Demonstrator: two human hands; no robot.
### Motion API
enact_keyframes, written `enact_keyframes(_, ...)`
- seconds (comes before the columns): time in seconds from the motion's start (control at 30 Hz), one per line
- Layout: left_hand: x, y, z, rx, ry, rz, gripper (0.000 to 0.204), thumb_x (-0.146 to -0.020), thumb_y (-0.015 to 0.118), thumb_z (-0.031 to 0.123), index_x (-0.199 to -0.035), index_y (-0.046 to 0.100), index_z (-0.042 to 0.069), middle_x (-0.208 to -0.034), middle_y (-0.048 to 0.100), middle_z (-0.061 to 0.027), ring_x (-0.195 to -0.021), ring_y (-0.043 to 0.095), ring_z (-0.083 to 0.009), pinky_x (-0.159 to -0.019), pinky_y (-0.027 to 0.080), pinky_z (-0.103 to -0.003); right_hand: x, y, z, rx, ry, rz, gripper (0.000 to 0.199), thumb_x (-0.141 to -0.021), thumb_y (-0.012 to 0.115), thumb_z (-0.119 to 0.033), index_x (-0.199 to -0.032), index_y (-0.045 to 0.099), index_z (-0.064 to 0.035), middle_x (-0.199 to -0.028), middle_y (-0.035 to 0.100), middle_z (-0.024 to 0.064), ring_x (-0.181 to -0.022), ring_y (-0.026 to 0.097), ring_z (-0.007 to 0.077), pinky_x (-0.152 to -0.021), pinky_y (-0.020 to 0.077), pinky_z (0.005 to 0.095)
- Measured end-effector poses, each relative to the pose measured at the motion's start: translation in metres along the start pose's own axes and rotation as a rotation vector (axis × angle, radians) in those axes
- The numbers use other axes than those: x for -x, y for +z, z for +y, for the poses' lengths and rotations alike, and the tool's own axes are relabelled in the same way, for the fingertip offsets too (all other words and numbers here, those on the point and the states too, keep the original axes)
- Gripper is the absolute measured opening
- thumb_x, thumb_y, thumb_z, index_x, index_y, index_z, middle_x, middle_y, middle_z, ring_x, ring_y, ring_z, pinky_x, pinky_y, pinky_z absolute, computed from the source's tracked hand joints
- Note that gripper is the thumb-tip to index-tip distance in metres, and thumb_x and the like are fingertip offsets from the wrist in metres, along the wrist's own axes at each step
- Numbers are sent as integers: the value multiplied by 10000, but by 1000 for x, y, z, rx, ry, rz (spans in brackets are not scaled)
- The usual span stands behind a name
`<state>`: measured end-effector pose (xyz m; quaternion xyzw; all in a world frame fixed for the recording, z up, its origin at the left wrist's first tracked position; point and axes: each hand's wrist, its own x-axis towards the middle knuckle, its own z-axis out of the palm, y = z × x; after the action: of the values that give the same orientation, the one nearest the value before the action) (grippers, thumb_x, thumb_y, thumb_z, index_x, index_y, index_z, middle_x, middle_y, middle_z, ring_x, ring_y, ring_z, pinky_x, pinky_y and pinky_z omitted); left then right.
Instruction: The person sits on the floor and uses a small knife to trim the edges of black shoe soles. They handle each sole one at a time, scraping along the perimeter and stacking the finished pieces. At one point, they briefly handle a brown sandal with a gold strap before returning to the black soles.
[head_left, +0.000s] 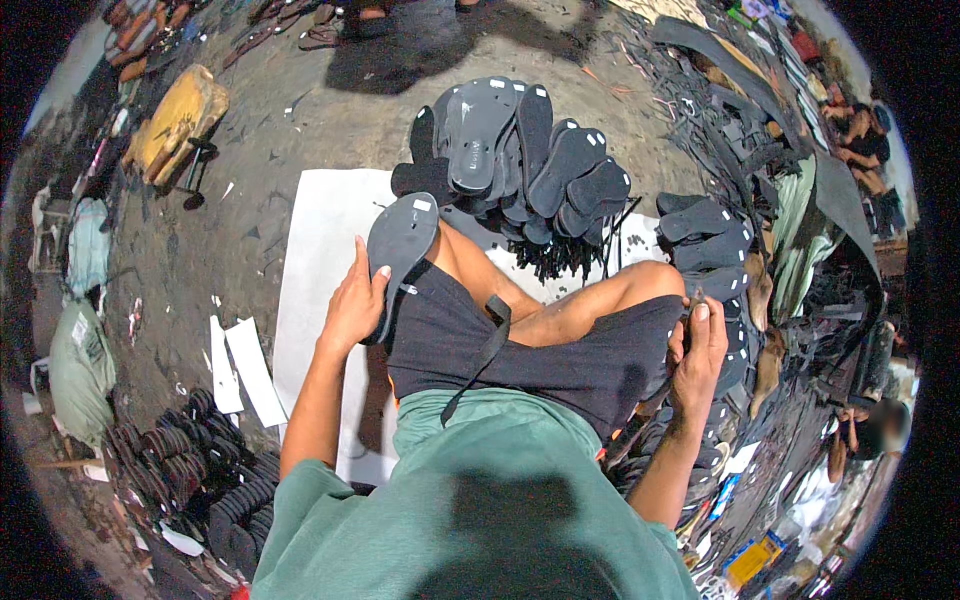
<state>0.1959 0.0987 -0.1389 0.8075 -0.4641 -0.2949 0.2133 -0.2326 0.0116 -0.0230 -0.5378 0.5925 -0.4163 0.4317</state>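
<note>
The person sat cross-legged on a white sheet (pixel 320 230) spread over the dirt floor, working through sandal soles. The left hand (pixel 352 305) was closed around the lower edge of one dark sole (pixel 400 245), thumb lying over its face and the other fingers behind, holding it upright and tilted beside the left knee. A small white tag sat near its toe end. No strap was fitted to it that I could see; a loose black strap (pixel 485 350) lay across the lap, apart from both hands.

The right hand (pixel 698 355) was down by the right knee, fingers pressed together on something small and dark. I couldn't tell what it was.

Just beyond the knees a heap of soles (pixel 520 150) fanned out, none with straps showing, and a second stack (pixel 705 245) stood to the right. Bundles of dark pieces (pixel 190 470) lay on the ground at the left, too small to tell whether finished. Judging by those piles, much of the work looked to remain, with the held sole only at its start.

Other people sat at the far right edge (pixel 860 135), well apart.
</note>
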Motion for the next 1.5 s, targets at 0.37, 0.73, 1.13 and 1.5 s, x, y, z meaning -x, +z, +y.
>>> enact_keyframes(0.37, -10, -4, -14, 406, 11, 3, 1240, -773, 894, 230, -1659, 44, 60, -1421, 578, -276, -1228, 642, -359, -1065, 490, -410, 16, 19, -32, -111, -117, -231, 255, -1113, 486, -214, -1208, 621, -21, -786, 506, -17, -555, 414, 41, -481, 308, 228)
enact_keyframes(0.73, 17, -1, 117, 1422, 270, -172, 930, -819, 831, 464, -1487, 439, -51, -1388, 599, -216, -1270, 612, -306, -1084, 501, -432, 21, 98, -69, 194, -349, -623, 198, -1051, 545, -184, -1164, 617, -39, -858, 691, 227, -801, 690, 437, -684, 547, 511)
enact_keyframes(1.13, 23, 19, 178, 1375, 479, -206, 981, -718, 897, 340, -1490, 429, -45, -1408, 587, -246, -1206, 652, -369, -1044, 529, -489, 25, 78, -85, 328, -383, -544, 131, -1016, 568, -151, -1089, 573, -41, -1028, 683, 247, -811, 682, 455, -692, 533, 553)
enact_keyframes(1.5, 39, 17, 194, 1476, 470, -207, 1011, -766, 877, 382, -1537, 359, -16, -1484, 510, -221, -1303, 584, -334, -1075, 518, -474, 47, 66, -73, 364, -358, -575, 157, -1042, 572, -178, -1142, 604, -61, -769, 655, 240, -694, 659, 463, -581, 488, 540)
